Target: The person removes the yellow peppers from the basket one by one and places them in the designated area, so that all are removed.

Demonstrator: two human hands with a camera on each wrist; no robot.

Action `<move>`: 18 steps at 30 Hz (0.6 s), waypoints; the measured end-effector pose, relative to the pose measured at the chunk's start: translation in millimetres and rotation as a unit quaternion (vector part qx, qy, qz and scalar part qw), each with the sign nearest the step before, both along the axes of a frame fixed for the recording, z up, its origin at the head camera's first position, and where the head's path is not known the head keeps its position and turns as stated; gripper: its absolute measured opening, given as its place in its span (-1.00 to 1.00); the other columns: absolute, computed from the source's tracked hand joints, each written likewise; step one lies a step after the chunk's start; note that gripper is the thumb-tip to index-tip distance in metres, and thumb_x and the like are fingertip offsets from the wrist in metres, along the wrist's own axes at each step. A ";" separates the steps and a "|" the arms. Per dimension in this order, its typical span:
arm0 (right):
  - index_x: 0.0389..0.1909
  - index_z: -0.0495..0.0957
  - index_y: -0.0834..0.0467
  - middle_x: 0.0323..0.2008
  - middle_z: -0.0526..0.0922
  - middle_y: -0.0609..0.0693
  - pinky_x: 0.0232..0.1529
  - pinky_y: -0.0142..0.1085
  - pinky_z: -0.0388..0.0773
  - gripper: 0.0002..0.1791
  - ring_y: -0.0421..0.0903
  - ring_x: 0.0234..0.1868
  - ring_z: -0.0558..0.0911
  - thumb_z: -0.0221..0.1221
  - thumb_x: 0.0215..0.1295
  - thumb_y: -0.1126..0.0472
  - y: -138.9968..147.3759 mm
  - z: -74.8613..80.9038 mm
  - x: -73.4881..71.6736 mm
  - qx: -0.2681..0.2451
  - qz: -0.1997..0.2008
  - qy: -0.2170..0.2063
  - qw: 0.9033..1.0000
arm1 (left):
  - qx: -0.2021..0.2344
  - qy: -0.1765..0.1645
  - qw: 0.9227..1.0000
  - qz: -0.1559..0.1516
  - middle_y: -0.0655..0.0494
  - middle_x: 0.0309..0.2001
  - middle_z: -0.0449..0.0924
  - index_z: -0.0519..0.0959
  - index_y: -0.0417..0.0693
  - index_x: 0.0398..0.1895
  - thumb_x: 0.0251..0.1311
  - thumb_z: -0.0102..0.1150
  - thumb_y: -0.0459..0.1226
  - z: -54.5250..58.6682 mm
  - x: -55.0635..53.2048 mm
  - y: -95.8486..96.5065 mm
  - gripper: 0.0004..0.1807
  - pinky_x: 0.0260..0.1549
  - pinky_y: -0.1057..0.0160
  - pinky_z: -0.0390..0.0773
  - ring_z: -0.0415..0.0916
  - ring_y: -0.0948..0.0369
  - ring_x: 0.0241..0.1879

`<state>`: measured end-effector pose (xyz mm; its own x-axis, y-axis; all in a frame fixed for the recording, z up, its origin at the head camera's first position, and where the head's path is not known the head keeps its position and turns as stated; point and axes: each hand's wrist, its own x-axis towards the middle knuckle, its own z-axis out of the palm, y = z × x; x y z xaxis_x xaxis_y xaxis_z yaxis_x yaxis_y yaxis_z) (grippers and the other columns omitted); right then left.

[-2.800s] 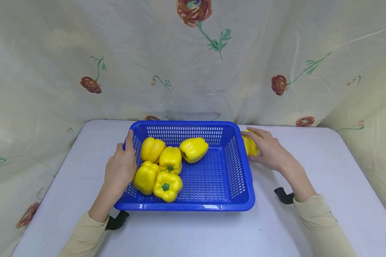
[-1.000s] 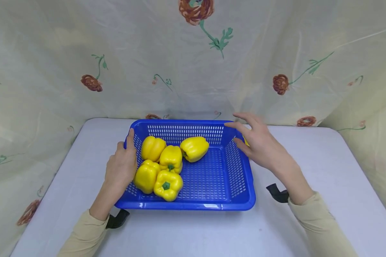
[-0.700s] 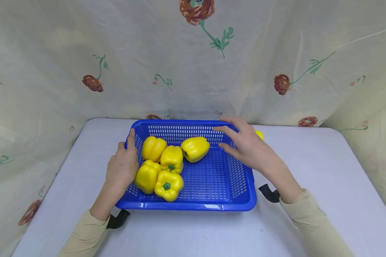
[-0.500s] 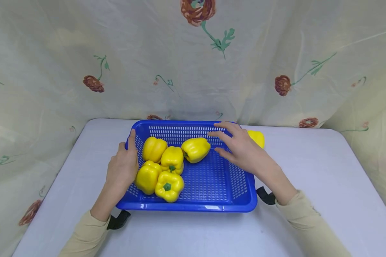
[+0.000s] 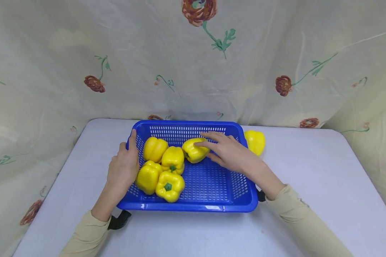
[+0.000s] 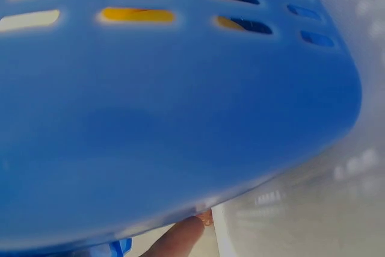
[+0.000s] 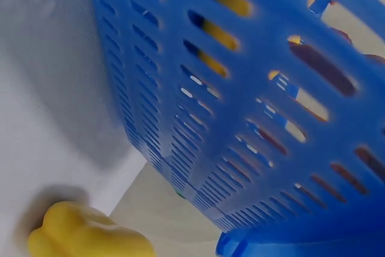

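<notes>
A blue perforated plastic basket (image 5: 186, 206) holds several yellow bell peppers, most of them grouped in its left half. My left hand (image 5: 123, 164) grips the basket's left rim, one finger laid along it; the left wrist view shows the basket's outer wall (image 6: 180, 106) and a fingertip (image 6: 180, 236) below its edge. Reaching over the right side, my right hand (image 5: 228, 151) has its fingers spread, fingertips right at the rightmost bell pepper (image 5: 193, 153) inside. In the right wrist view, the slotted basket side (image 7: 210, 118) hides that hand's fingers.
Another yellow bell pepper (image 5: 255, 141) lies on the white table (image 5: 308, 171) just outside the basket's right wall. A flower-patterned curtain (image 5: 244, 71) hangs behind the table's back edge. Black wrist mounts (image 5: 119, 220) sit under the forearms.
My right hand has left the pepper outside the basket, risen over the right rim and moved left to the pepper inside. The left hand stays on the rim.
</notes>
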<state>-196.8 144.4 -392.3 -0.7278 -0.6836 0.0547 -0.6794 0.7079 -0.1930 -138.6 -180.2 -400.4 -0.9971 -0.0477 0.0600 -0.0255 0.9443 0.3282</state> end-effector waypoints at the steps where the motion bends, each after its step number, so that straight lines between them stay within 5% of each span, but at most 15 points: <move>1: 0.47 0.54 -0.19 0.61 0.41 0.05 0.43 0.51 0.42 -0.50 0.18 0.63 0.38 0.26 0.58 0.10 -0.5 -0.9 -0.4 0.002 -0.001 -0.001 1.000 | 0.000 0.000 1.000 0.001 -0.64 0.21 0.48 -0.05 -0.25 0.75 0.62 -0.03 -0.36 -0.4 -0.3 0.0 -0.24 -0.52 -0.05 0.80 0.57 -0.08 -0.62; 12: 0.46 0.48 -0.10 0.58 0.45 0.02 0.45 0.45 0.45 -0.52 0.16 0.60 0.43 0.23 0.60 0.14 -9.8 -3.9 -4.6 -0.007 0.003 -0.021 1.000 | 0.005 -0.011 1.000 0.008 -0.65 0.23 0.46 -0.07 -0.23 0.76 0.63 -0.05 -0.36 0.7 0.7 0.4 -0.24 -0.47 -0.12 0.82 0.63 -0.15 -0.55; 18: 0.51 0.41 -0.03 0.52 0.51 0.08 0.47 0.42 0.46 -0.36 0.16 0.55 0.49 0.37 0.48 0.13 -10.2 -3.1 -2.0 0.019 -0.010 -0.027 0.999 | 0.002 -0.009 1.000 0.006 -0.65 0.24 0.46 -0.07 -0.23 0.76 0.63 -0.05 -0.37 1.6 0.5 0.7 -0.25 -0.43 -0.17 0.83 0.66 -0.20 -0.51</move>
